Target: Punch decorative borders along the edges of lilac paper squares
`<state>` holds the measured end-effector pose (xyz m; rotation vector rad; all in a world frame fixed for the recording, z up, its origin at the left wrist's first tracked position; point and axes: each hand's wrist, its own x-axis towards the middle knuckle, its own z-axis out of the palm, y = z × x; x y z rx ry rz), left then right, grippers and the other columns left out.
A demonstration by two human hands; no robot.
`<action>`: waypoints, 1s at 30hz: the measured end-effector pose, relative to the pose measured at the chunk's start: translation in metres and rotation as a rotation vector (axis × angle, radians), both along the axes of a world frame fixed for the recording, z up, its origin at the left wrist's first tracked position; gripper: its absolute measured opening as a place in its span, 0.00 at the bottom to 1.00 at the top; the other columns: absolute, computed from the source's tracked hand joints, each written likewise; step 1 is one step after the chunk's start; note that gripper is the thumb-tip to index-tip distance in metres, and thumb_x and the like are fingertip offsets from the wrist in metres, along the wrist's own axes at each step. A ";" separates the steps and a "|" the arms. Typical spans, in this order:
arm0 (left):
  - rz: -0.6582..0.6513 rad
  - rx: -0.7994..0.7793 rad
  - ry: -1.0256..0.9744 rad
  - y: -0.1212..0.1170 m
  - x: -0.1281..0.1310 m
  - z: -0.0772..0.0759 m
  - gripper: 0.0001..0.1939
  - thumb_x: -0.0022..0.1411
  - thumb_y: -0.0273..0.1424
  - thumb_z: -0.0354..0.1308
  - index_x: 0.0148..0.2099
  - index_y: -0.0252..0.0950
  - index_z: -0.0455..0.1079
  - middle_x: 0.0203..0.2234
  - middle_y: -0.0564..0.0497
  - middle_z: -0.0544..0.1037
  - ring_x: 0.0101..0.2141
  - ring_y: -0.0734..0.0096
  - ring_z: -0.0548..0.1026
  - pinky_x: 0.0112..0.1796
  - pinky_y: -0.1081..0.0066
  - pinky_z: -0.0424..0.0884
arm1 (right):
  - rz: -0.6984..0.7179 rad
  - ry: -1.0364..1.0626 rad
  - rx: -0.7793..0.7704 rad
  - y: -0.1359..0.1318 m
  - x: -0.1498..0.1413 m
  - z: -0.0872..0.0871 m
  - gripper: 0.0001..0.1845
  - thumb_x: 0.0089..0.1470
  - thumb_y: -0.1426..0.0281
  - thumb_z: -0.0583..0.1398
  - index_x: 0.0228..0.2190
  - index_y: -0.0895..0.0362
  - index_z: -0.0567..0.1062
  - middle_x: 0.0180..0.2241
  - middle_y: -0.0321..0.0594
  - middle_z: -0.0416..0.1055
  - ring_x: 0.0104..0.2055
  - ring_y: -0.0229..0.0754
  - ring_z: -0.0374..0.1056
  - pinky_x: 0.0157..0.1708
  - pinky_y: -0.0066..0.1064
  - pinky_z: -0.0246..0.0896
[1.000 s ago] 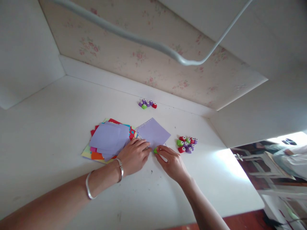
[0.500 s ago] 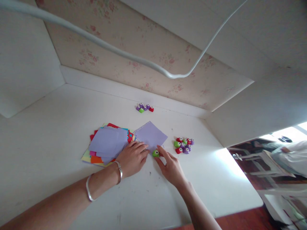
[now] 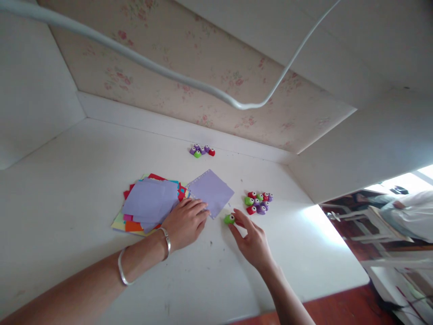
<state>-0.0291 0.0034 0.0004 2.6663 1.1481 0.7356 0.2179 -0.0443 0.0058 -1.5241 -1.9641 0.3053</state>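
A purple sheet of paper [image 3: 213, 192] with small cut-outs along its edges lies on the white tabletop. Across its left corner rests my left hand [image 3: 187, 220], fingers stretched out and flat, pressing it down. My right hand [image 3: 248, 234] pinches a small green craft punch [image 3: 229, 219] between thumb and fingers, just off the sheet's lower right edge. A tiny purple scrap [image 3: 229, 205] lies beside the sheet. Under and left of my left hand spreads a pile of coloured paper [image 3: 150, 201], purple on top.
Several red, green and purple craft punches [image 3: 259, 203] are grouped to the right. Another small group of punches [image 3: 202, 150] sits by the back wall. A white cable [image 3: 241, 106] hangs across the upper view. A person in pale clothing [image 3: 412, 216] is at the far right.
My right hand has drawn the green craft punch rightward, away from the purple sheet's edge. A small scrap now shows plainly beside the sheet. My left hand stays put.
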 end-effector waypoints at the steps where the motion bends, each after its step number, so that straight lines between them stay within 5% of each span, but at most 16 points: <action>1: 0.000 0.003 0.000 0.000 0.000 0.000 0.12 0.69 0.29 0.51 0.50 0.39 0.73 0.52 0.49 0.76 0.55 0.61 0.70 0.57 0.56 0.61 | -0.024 -0.018 0.024 0.001 0.002 0.000 0.19 0.61 0.66 0.59 0.54 0.52 0.70 0.46 0.44 0.78 0.41 0.44 0.78 0.25 0.26 0.74; 7: 0.000 0.023 -0.006 0.000 0.000 -0.003 0.11 0.68 0.28 0.52 0.48 0.38 0.73 0.51 0.48 0.76 0.54 0.61 0.70 0.57 0.56 0.61 | -0.133 -0.174 0.187 0.011 0.016 -0.002 0.12 0.61 0.65 0.58 0.45 0.53 0.77 0.43 0.44 0.78 0.33 0.41 0.77 0.25 0.28 0.72; 17: 0.062 0.023 0.016 -0.002 0.000 0.003 0.10 0.67 0.33 0.54 0.46 0.37 0.73 0.46 0.45 0.76 0.51 0.58 0.71 0.56 0.54 0.63 | -0.216 -0.347 0.299 0.022 0.018 -0.009 0.14 0.62 0.68 0.54 0.47 0.56 0.75 0.48 0.48 0.75 0.46 0.48 0.73 0.40 0.38 0.73; 30: 0.077 -0.019 0.027 -0.003 0.000 0.008 0.14 0.65 0.38 0.57 0.48 0.37 0.73 0.44 0.44 0.74 0.47 0.56 0.71 0.50 0.53 0.67 | -0.143 -0.449 0.314 0.027 0.019 -0.016 0.14 0.62 0.76 0.54 0.42 0.55 0.77 0.44 0.45 0.75 0.44 0.46 0.71 0.42 0.35 0.71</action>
